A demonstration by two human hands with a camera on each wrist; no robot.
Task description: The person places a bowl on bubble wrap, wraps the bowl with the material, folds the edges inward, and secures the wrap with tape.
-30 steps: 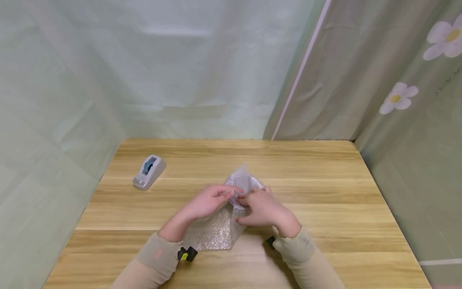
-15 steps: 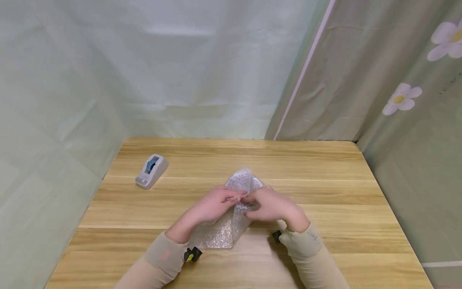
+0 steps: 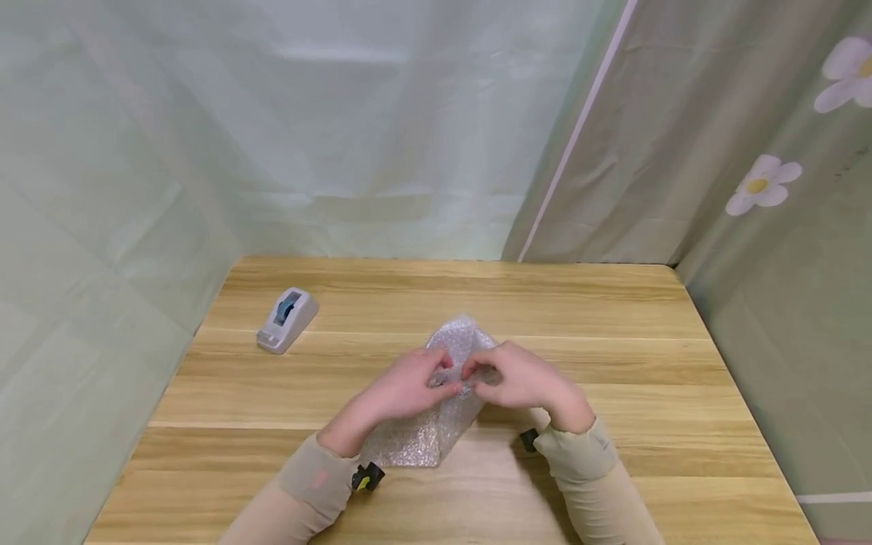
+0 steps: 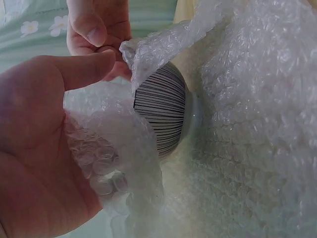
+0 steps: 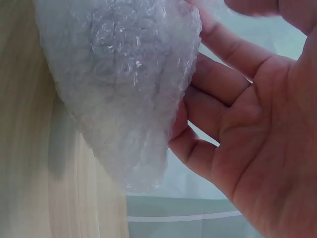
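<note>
Striped bowl [image 4: 166, 106], partly covered in bubble wrap [image 3: 436, 431] — on a wooden table [image 3: 613, 492], near its middle.
Only the left wrist view showed the bowl clearly: rounded, fine black lines on white; the wrap was clear and crinkled. Left hand [image 3: 409, 384], fingers bent, held the wrap — right hand [image 3: 523, 380], fingers curled, pinched it.

Head view above wrap [image 3: 444, 424] (wrist views closer)

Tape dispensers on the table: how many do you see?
1: the tape dispenser near the far left corner of the table, apart from the left hand and the bubble wrap, which may hide others.
</note>
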